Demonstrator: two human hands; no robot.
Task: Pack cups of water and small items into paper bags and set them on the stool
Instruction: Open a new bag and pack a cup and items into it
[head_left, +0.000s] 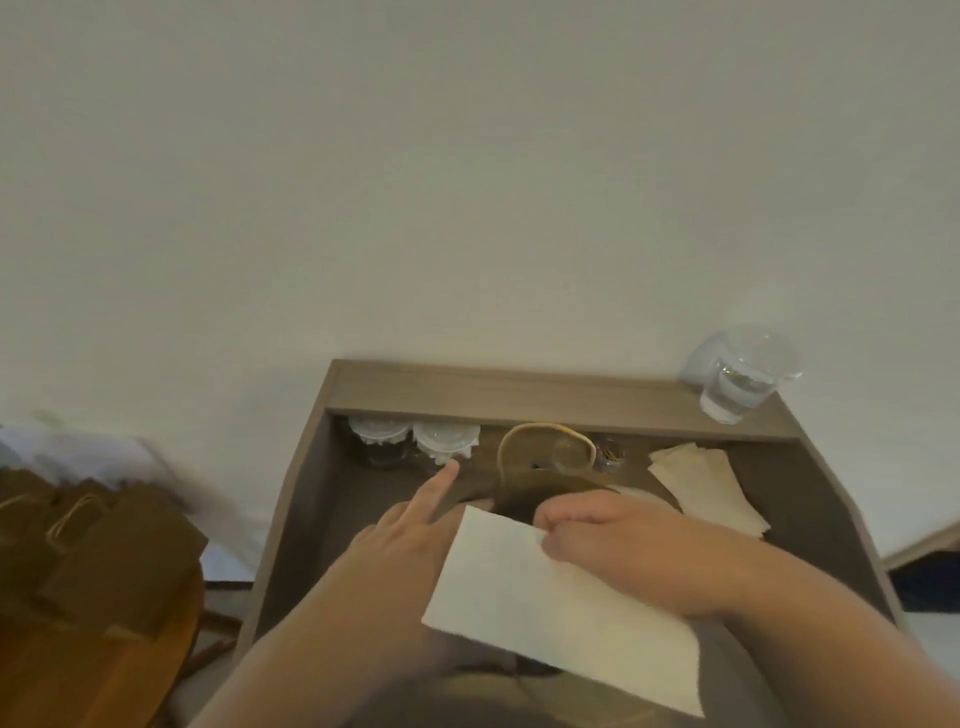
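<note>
A brown paper bag (524, 486) stands open in the middle of the wooden desk (467, 389), its handle loop up. My right hand (618, 540) is closed on the top edge of a white napkin (545, 618) at the bag's mouth. My left hand (410, 519) rests beside the bag's left side, index finger stretched toward two lidded plastic cups (415, 439); I cannot see whether it grips the bag. A clear cup of water (743, 379) stands on the desk's back ledge at the right.
Several brown paper bags (93, 545) sit on a round wooden stool (104, 670) at the lower left. A stack of napkins (706, 486) lies on the desk's right side. A white wall fills the upper view.
</note>
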